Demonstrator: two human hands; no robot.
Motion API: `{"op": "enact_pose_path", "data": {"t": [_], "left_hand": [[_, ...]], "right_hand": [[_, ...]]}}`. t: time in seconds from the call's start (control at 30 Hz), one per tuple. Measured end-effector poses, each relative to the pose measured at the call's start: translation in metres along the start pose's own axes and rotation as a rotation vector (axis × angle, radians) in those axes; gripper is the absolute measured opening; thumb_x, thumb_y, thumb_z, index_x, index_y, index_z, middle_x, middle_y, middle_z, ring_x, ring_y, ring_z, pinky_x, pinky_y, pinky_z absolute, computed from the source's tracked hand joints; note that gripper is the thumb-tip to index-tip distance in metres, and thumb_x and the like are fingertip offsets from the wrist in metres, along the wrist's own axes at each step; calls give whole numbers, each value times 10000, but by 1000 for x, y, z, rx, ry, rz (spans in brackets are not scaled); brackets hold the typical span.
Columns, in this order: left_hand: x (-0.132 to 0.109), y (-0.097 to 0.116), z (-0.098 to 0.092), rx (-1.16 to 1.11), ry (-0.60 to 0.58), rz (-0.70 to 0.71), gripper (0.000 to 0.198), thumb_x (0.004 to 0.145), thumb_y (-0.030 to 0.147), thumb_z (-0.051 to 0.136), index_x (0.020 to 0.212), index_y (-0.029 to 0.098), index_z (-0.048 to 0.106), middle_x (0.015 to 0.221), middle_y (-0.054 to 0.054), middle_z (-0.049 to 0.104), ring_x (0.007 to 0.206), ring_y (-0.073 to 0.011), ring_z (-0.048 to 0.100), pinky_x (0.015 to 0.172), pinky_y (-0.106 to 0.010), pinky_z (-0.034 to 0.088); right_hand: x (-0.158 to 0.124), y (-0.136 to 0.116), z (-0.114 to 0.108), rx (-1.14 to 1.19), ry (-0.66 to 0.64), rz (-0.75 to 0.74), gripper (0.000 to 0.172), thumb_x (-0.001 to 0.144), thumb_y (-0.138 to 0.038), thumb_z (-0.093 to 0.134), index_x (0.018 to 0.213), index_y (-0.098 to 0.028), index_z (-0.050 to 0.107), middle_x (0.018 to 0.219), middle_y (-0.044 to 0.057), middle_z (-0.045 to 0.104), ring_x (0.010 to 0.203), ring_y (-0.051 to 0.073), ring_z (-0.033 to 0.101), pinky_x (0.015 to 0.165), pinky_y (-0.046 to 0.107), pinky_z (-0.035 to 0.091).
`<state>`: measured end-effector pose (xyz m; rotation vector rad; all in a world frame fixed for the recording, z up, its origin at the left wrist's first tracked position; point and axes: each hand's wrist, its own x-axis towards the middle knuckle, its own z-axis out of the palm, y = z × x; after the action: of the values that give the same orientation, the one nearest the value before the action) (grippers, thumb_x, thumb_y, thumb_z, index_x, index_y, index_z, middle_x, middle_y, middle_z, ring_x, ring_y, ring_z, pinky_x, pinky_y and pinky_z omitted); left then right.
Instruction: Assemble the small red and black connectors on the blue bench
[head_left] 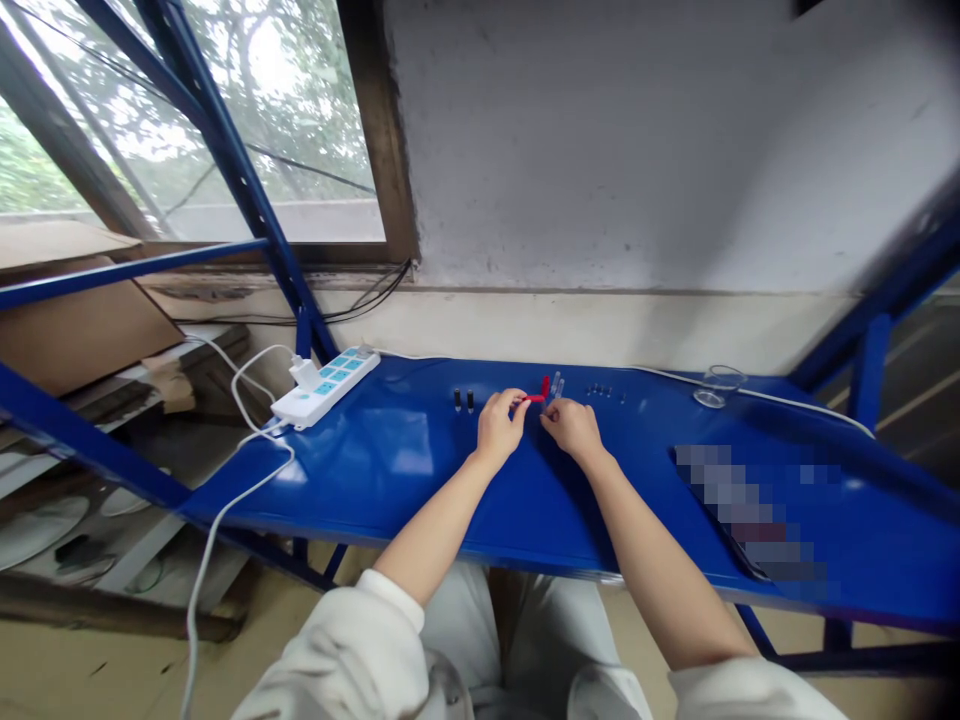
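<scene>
our left hand (501, 428) is closed, pinching a small red plastic piece (535, 398) between thumb and fingers, with its end pointing toward our right hand (574, 430). the right hand's fingers (547, 412) are drawn together just below a clear plastic piece (556, 386) beside the red one; whether they grip it, we cannot tell. left of the left hand stand two small black pegs (463, 401), and right of the right hand sits a row of small dark parts (599, 391), all on a blue metal bench (390, 480). well left of our grip lies a white power strip (326, 388), and well right, a clear coil (718, 386).
</scene>
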<state>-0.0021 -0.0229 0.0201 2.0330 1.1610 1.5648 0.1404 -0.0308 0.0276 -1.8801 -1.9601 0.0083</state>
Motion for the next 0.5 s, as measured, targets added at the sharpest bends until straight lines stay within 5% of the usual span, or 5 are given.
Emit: {"op": "enact_pose_path", "data": {"t": [0.23,0.5], "left_hand": [[-2,4,-3,45,-161,72,388,839,247,421,1226,251,450,1001,-51,596,868,-149,548,850,-309,431],[-6,3,-2,139,-310,110,389,850,221,391,1231,276,442,1046,-43,582,976,-166,523,864,-312,436]], "right_hand": [[-1,-4,-2,-15,23,-17,146,748,-258,478,714,-184,598,784,44,643,746,152,564,641,263,294],[-2,-5,-6,42,81,16,150,746,-279,479,666,-188,568,719,17,620,680,139,561,585,248,268]]}}
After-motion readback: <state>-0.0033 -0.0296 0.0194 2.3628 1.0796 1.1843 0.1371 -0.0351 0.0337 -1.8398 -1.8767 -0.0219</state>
